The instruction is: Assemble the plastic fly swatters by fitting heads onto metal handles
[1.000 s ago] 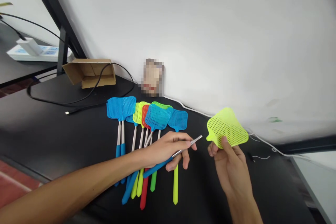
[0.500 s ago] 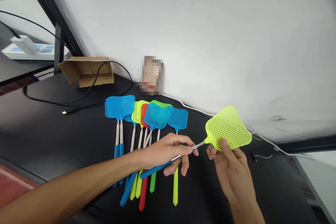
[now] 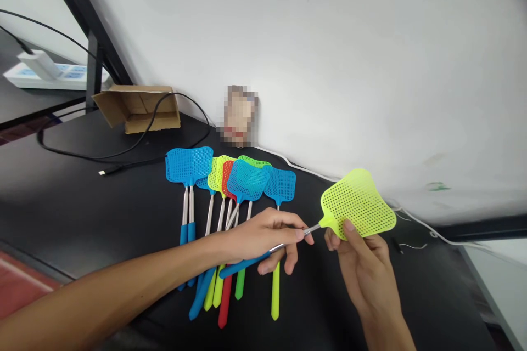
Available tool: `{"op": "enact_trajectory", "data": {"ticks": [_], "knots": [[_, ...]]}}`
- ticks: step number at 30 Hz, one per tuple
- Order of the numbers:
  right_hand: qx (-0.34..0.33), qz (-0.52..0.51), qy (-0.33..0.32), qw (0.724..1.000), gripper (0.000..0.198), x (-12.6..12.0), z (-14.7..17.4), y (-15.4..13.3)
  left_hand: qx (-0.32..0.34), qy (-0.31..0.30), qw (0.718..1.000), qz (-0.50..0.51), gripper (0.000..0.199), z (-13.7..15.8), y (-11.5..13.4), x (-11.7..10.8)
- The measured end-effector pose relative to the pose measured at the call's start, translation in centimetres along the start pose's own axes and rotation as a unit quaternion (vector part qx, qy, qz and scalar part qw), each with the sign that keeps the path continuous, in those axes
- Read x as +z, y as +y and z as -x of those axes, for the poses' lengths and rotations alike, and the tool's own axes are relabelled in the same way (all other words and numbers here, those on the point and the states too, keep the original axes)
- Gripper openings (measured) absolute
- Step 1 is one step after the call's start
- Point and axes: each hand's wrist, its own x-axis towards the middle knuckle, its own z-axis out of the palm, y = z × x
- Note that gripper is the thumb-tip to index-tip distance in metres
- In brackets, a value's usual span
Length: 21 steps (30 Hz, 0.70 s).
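Note:
A fly swatter with a yellow-green mesh head (image 3: 358,203), a metal shaft and a blue handle is held in both my hands, tilted above the table. My left hand (image 3: 275,238) pinches the metal shaft between thumb and fingers. My right hand (image 3: 366,258) grips the lower edge of the mesh head, thumb on the front. Several more fly swatters lie on the table to the left: a blue pair (image 3: 189,167), a red one (image 3: 224,301), a green one (image 3: 240,285) and a blue-headed one with a yellow handle (image 3: 280,184). My left arm covers part of their handles.
An open cardboard box (image 3: 152,120) stands by the wall, with a black cable (image 3: 94,160) looped around it. A blurred-out small item (image 3: 239,116) leans on the white wall. A white cord (image 3: 296,166) runs along the table's back edge. A power strip (image 3: 69,77) is at far left.
Almost nothing differs. Both hands keep the same hold on the swatter, and the view has shifted very slightly.

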Motion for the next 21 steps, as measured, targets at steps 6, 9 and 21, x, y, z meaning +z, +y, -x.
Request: {"op": "enact_trajectory", "data": {"ticks": [6, 9, 21], "knots": [[-0.028, 0.019, -0.032, 0.999, 0.022, 0.3, 0.2, 0.2, 0.026, -0.012, 0.999, -0.034, 0.033, 0.1, -0.4, -0.1], [-0.051, 0.039, -0.016, 0.998, 0.022, 0.3, 0.5, 0.6, 0.042, 0.002, 0.998, -0.044, 0.036, 0.2, -0.7, 0.0], [-0.069, 0.156, 0.093, 0.981, 0.041, 0.3, 1.4, 2.3, 0.093, 0.045, 0.982, -0.155, 0.043, 0.3, -0.8, 0.8]]}}
